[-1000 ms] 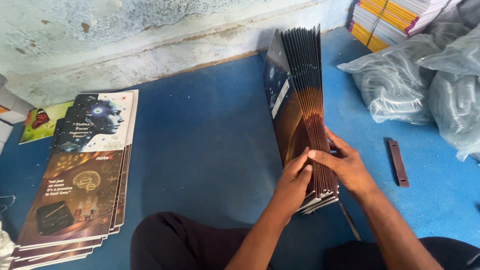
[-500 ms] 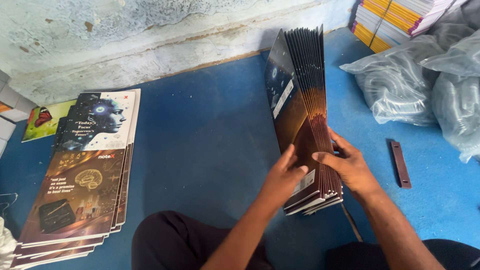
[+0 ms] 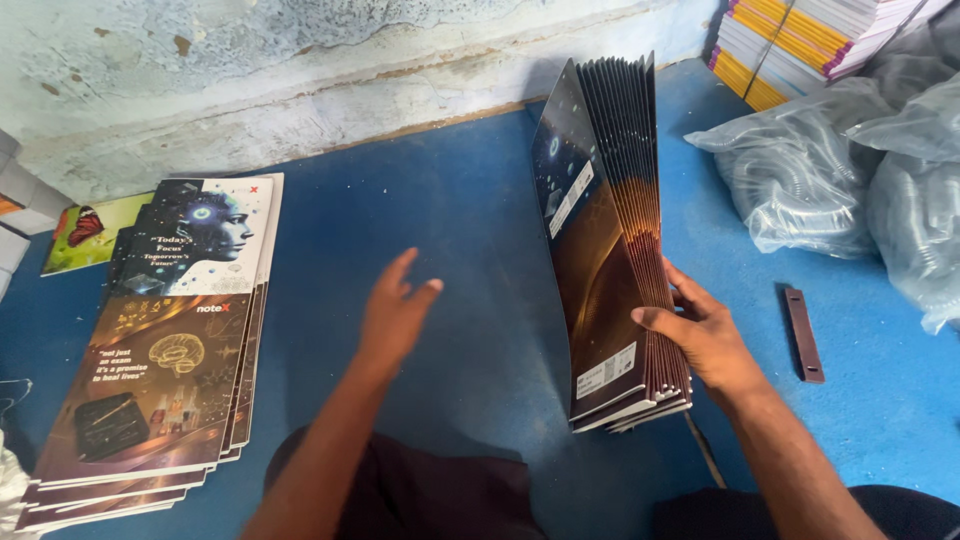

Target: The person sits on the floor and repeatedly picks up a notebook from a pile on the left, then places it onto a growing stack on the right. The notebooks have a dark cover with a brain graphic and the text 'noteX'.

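One hand, the left hand [image 3: 395,315], has let go and hovers with fingers spread, leaving the right hand [image 3: 700,335] alone gripping the upright stack of covers [image 3: 610,250].

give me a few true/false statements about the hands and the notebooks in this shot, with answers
1. The right hand grips an upright bundle of notebooks. True.
2. The left hand also holds the bundle. False: it hovers open over the blue floor, apart from it.
3. A flat stack of notebooks lies on the person's left. True.
4. The brown bar lies on top of the flat stack. False: it lies on the floor to the right of the bundle.
5. Clear plastic bags lie at the right. True.
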